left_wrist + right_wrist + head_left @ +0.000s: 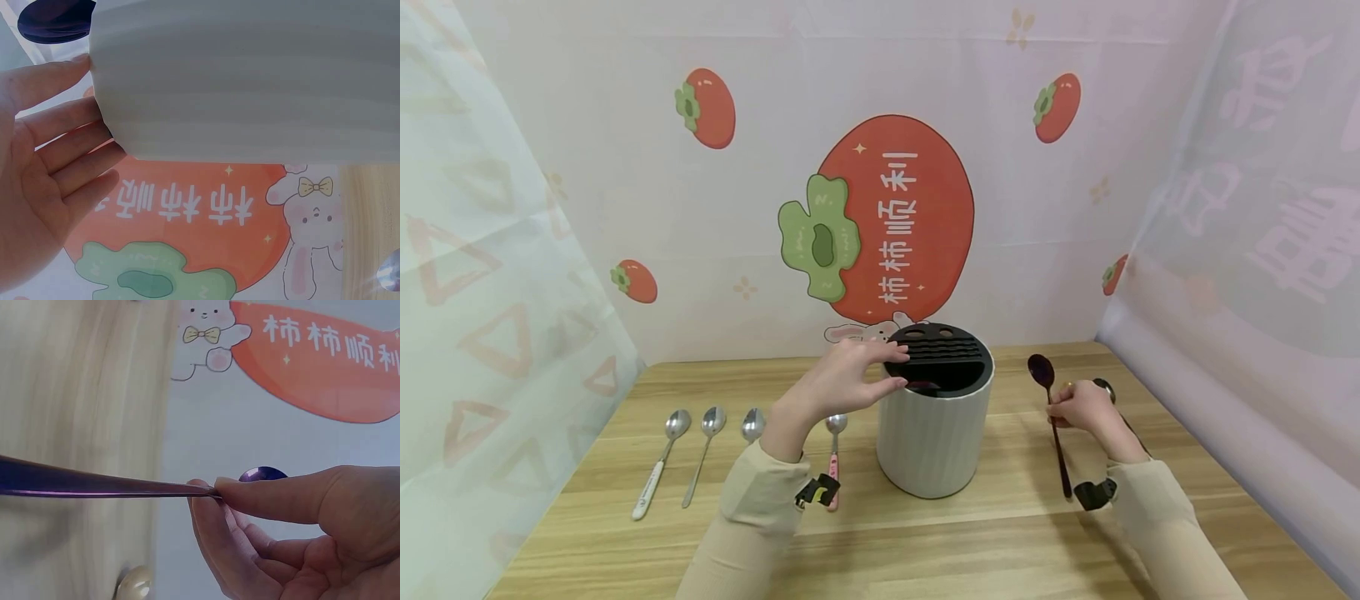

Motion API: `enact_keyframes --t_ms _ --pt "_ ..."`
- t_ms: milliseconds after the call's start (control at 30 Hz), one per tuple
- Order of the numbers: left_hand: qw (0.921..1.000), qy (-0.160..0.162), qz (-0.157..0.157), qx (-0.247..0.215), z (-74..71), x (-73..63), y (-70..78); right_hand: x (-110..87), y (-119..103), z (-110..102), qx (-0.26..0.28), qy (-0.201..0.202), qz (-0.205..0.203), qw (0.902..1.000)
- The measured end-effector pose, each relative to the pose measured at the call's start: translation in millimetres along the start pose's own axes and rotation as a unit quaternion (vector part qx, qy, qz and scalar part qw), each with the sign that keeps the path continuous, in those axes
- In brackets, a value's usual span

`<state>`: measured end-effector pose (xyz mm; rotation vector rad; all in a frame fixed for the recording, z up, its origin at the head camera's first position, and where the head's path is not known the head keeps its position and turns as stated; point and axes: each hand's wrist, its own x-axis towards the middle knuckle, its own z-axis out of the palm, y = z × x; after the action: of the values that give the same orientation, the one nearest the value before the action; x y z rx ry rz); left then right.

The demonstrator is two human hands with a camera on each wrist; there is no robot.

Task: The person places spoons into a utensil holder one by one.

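My right hand point(1084, 410) pinches a slender dark purple spoon point(1060, 454) by its handle, between thumb and fingertips. The bowl points away from me and the handle end toward the table's front. In the right wrist view, the spoon handle point(94, 480) runs left from the pinch, and part of the bowl point(264, 474) shows behind the thumb. A white ribbed utensil holder point(928, 446) with a black slotted top stands mid-table. My left hand point(842, 379) touches its rim at the left, fingers extended; the left wrist view shows those fingertips along the holder's edge point(250, 81).
Several metal spoons lie in a row at the left, including a white-handled spoon point(655, 475) and a pink-handled spoon point(834, 467), partly behind my left wrist. A dark spoon point(1105, 387) and a gold-coloured spoon point(134, 584) lie by my right hand. A printed cloth backdrop point(760, 108) encloses the table.
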<state>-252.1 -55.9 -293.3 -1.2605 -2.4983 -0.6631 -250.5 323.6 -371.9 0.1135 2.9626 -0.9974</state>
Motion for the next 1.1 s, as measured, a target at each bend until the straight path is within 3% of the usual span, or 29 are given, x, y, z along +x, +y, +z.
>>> enact_keyframes --t_ms 267,500,933,1100 --pt "1.0000 0.007 0.003 0.001 0.2 -0.7 0.5 -5.3 -12.6 -2.5 0.000 -0.001 0.000 1.0000" --pt "1.0000 0.000 -0.002 -0.001 -0.2 -0.8 1.0 -10.0 -22.1 -4.9 -0.004 0.016 -0.025 0.9995" --pt "1.0000 0.000 0.003 0.004 -0.8 -1.5 1.9 -13.7 -36.0 -8.5 0.036 0.018 -0.034 0.9986" --pt "1.0000 0.000 0.001 0.004 -0.6 -1.4 1.4 -14.9 -39.9 -10.5 0.023 0.032 -0.044 0.9983"
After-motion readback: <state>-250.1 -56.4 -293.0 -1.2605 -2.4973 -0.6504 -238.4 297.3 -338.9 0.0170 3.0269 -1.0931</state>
